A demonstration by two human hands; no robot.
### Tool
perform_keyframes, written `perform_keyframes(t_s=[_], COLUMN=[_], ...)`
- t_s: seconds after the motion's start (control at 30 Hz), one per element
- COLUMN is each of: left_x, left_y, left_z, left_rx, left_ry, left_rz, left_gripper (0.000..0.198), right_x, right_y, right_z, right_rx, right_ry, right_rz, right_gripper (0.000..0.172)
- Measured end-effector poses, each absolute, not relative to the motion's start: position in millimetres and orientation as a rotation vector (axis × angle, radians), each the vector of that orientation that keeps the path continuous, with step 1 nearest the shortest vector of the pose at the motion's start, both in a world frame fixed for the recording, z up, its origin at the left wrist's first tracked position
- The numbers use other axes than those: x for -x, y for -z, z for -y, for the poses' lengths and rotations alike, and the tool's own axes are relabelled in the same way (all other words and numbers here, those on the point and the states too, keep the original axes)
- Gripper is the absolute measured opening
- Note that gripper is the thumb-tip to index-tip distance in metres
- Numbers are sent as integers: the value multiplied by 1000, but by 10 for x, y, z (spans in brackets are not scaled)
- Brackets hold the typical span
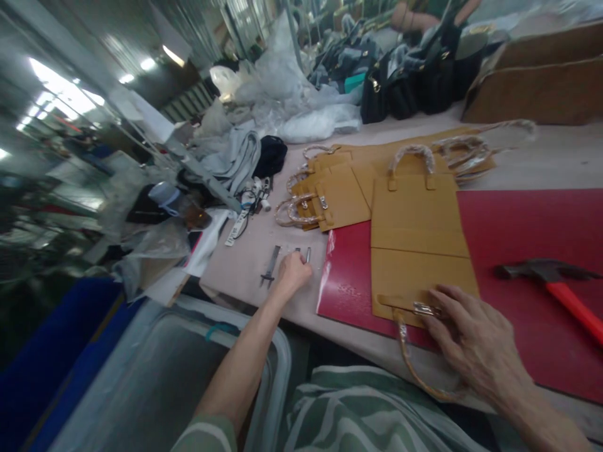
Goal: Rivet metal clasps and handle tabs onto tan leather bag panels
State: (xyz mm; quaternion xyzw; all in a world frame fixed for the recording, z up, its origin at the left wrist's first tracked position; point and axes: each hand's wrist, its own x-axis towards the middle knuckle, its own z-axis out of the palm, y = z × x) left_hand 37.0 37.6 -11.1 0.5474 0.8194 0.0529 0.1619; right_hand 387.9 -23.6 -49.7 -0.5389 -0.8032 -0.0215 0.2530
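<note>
A tan leather bag piece (417, 220) lies flat on a red board (499, 232), one wrapped handle at its far end and another hanging over the near edge. My right hand (475, 333) rests on its near end, thumb and fingers closed at a small metal clasp (424, 309). On the table to the left, my left hand (294, 273) has its fingertips pinched together among small metal tools (308, 254); what lies between them is too small to make out. Just left of that hand is a forked metal tool (269, 267).
More tan bag pieces (346, 194) lie stacked beyond the board. A hammer (541, 270) with a red handle is at right. Black bags (405, 88), plastic wrapping (311, 122) and a cardboard box (537, 88) stand farther back. A grey bin (282, 351) is below the table edge. Another person's arms show at top.
</note>
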Motion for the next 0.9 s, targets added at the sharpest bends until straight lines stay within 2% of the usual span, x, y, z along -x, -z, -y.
perform_keyframes(t_s=[0.13, 0.27, 0.43, 0.6, 0.67, 0.73, 0.9], left_x=[-284, 18, 535, 695, 689, 668, 323], left_y=[175, 103, 56, 104, 91, 54, -39], left_z=[-381, -261, -177, -269, -271, -230, -41], left_rx=[-1583, -1528, -1409, -1334, -1303, -1239, -807], left_ry=[-176, -174, 88, 80, 43, -82, -896], left_rz=[-2343, -2491, -2519, -2363, -2295, -2209, -1617], left_gripper=[12, 21, 36, 13, 15, 19, 40], right_x=[-3707, -3715, -3700, -3674, -3677, -3681, -3661], right_y=[536, 543, 533, 513, 503, 492, 444], right_z=[244, 245, 245, 278, 305, 331, 373], right_rx=[1452, 1430, 1475, 1522, 1543, 1564, 1589], right_ry=[189, 176, 123, 95, 47, 1, -64], right_rz=[2222, 2237, 2219, 2202, 2205, 2209, 2199], right_gripper=[38, 37, 39, 37, 36, 37, 41])
